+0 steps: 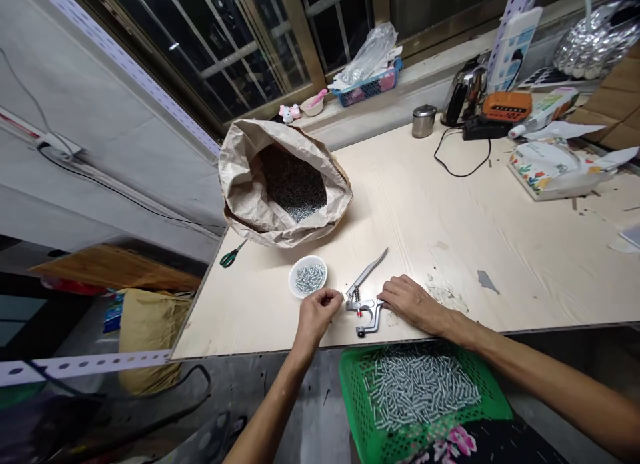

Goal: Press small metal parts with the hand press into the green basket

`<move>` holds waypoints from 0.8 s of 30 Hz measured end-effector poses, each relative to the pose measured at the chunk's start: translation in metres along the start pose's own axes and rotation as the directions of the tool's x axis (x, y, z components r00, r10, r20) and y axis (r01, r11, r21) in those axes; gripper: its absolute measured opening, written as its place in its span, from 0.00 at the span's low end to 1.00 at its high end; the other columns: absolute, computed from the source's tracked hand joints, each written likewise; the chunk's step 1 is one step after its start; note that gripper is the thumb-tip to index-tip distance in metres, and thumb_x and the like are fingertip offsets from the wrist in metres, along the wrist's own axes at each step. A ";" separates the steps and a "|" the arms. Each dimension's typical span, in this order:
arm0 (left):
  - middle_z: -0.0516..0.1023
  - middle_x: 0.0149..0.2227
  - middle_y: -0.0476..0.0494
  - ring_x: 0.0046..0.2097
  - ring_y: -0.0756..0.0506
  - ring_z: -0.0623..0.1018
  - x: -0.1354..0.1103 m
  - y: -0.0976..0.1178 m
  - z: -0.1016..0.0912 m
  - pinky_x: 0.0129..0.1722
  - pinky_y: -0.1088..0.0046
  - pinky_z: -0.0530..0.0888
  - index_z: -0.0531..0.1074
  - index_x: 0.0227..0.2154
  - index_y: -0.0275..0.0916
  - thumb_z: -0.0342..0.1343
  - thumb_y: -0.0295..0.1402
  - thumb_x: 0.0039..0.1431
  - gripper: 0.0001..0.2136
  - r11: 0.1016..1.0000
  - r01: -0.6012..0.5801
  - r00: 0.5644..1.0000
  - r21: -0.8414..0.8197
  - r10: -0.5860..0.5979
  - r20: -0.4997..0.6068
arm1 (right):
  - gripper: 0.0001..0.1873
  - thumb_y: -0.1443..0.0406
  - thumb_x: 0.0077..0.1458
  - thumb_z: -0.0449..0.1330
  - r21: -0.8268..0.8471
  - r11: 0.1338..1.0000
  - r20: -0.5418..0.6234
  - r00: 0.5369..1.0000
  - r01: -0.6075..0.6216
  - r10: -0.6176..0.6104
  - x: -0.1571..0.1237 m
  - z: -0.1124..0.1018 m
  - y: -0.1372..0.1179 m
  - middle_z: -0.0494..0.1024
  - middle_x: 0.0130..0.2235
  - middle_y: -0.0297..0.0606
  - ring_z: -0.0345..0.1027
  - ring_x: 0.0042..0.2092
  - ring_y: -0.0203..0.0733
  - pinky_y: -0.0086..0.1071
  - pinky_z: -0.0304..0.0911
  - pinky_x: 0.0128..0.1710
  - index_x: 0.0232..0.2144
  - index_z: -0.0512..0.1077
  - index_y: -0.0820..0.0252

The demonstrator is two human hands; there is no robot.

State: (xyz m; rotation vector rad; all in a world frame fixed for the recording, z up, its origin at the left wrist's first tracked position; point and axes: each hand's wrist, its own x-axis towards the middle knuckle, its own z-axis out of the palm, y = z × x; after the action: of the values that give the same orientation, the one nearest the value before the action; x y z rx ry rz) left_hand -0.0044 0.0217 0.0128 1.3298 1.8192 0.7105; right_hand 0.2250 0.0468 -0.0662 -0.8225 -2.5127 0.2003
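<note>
A small metal hand press tool (364, 301) with a long lever lies on the pale table (450, 244) near its front edge. My left hand (317, 313) is closed in a pinch just left of the tool's jaw, holding something too small to make out. My right hand (410, 301) rests on the table, its fingers curled against the tool's right side. A white dish (308, 276) of small metal pieces stands just behind my left hand. A green basket (420, 397) full of small silvery tubes sits below the table edge, in front of me.
A large open paper sack (285, 184) of small dark parts stands at the back left. Green-handled scissors (231, 255) lie at the left edge. A kettle (465, 91), a steel cup (424, 120), a black cable (457, 157) and clutter fill the back right.
</note>
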 end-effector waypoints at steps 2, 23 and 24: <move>0.69 0.19 0.51 0.22 0.52 0.66 -0.015 -0.006 0.011 0.20 0.78 0.61 0.74 0.23 0.35 0.57 0.43 0.44 0.14 0.990 0.107 0.993 -0.090 -0.102 0.062 | 0.11 0.68 0.64 0.48 -0.074 0.997 -0.029 0.999 0.029 -0.031 -0.002 0.001 -0.001 0.71 0.32 0.36 0.60 0.36 0.40 0.36 0.51 0.38 0.34 0.70 0.60; 0.73 0.23 0.48 0.26 0.50 0.69 -0.025 -0.028 0.034 0.28 0.75 0.64 0.74 0.22 0.35 0.54 0.40 0.42 0.12 0.986 0.126 0.981 0.112 -0.141 0.133 | 0.12 0.72 0.63 0.48 -0.281 0.953 -0.143 0.976 0.118 -0.163 -0.002 -0.010 -0.007 0.68 0.27 0.33 0.56 0.32 0.38 0.38 0.49 0.40 0.30 0.68 0.61; 0.72 0.22 0.49 0.25 0.50 0.68 -0.023 -0.028 0.032 0.27 0.75 0.63 0.73 0.22 0.35 0.54 0.40 0.42 0.12 0.982 0.153 0.969 0.114 -0.172 0.180 | 0.12 0.72 0.63 0.48 -0.275 0.954 -0.134 0.977 0.122 -0.164 -0.002 -0.009 -0.007 0.68 0.27 0.33 0.56 0.32 0.38 0.38 0.49 0.40 0.30 0.68 0.61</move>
State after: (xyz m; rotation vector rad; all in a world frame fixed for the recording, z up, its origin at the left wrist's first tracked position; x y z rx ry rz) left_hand 0.0116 -0.0087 -0.0216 1.2486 1.8031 0.3967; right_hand 0.2274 0.0400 -0.0574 -0.7196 -2.4679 -0.2470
